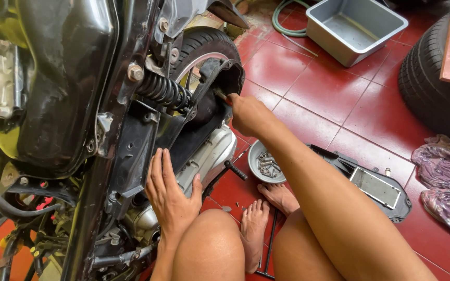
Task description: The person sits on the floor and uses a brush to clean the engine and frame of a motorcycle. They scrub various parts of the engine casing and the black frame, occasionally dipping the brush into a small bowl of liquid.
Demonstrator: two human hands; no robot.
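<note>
A stripped scooter point(79, 104) is stood on red tiles point(329, 88). Its silver engine case point(209, 156) is pressed by the left hand point(170, 195), fingers spread flat. The right hand point(246, 112) is closed around a tool point(220, 94) at the black cover point(220, 83). A bowl point(253, 156) of bolts is set near the feet.

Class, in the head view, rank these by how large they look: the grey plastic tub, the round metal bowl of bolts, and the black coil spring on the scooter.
1. Grey rectangular plastic tub, though it lies farthest from the camera.
2. Black coil spring and round metal bowl of bolts: they look alike in size, so unranked.
</note>
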